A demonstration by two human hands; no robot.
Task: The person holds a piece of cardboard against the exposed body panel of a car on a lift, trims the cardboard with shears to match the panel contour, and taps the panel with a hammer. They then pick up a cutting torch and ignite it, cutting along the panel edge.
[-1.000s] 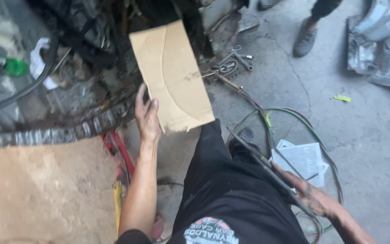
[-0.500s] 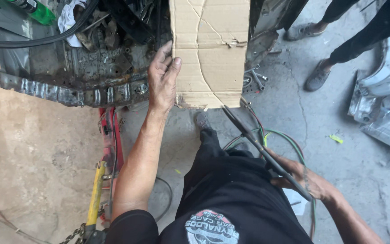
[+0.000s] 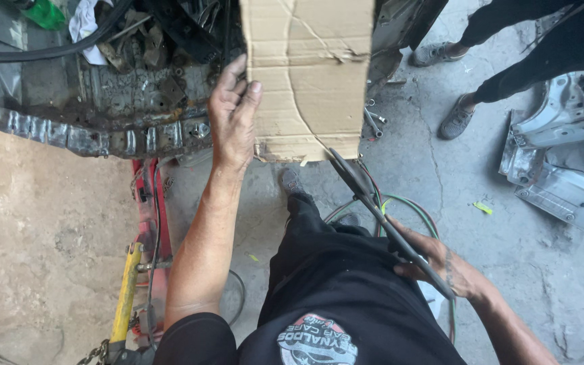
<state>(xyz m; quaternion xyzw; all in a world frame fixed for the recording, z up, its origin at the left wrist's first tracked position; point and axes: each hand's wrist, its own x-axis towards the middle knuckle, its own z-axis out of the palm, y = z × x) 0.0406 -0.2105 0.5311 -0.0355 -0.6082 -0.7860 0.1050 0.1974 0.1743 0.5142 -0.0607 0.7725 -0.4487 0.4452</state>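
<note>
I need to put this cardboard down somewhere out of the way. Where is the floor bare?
Bare concrete lies right of the cardboard, between the bystander's shoes and the hoses. The tan floor left of the red jack is bare too. The rusty metal frame above is crowded.

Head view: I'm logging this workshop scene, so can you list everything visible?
cardboard sheet: one, brown, top centre
torch: one, dark, long, by right thigh
hoses: several, green and red, floor
rusted car body: one, grey-brown, top left
jack: one, red, yellow handle, left
bottle: one, green, top left
rag: one, white, top left
metal panels: several, silver, right
bystander's shoes: two, grey, top right
left hand: grip on cardboard edge
right hand: grip on torch
</note>
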